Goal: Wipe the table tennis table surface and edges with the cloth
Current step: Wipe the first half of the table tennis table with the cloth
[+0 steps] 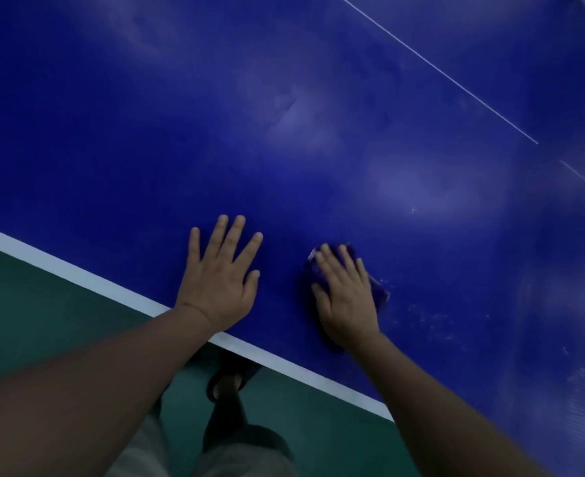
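The blue table tennis table (pixel 284 149) fills most of the view, with a white border stripe (pixel 77 273) along its near edge. My left hand (pixel 220 280) lies flat on the surface, fingers spread, holding nothing. My right hand (pixel 344 294) presses down flat on a dark purple cloth (pixel 380 292), which shows around the fingers and by the wrist. Both hands sit just inside the near edge.
A thin white centre line (pixel 439 68) runs diagonally at the upper right. Pale smears and specks (pixel 432 321) mark the surface right of the cloth. Below the edge lies green floor (pixel 26 321), with my foot in a dark sandal (pixel 229 380).
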